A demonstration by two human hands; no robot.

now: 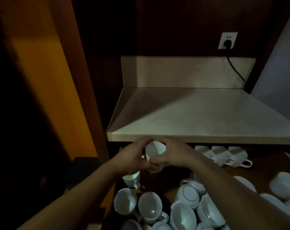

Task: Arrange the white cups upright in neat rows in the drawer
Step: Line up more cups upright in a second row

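Observation:
Both hands hold one white cup (155, 151) near the drawer's far left corner, just under the countertop edge. My left hand (133, 157) curls round its left side. My right hand (171, 154) wraps its right side, thumb at the base. The cup tilts with its mouth toward me. Another white cup (131, 179) stands below my left wrist. Several cups (150, 207) lie jumbled at the near end of the wooden drawer (265, 165), some upside down (189, 195). A row of three cups (222, 155) lies tipped at the far right.
A pale countertop (199, 117) overhangs the drawer's far end. A wall socket with a black plug and cable (227, 41) sits above it. A wooden cabinet side (46, 80) rises on the left. More white cups or bowls (283, 184) lie at the right.

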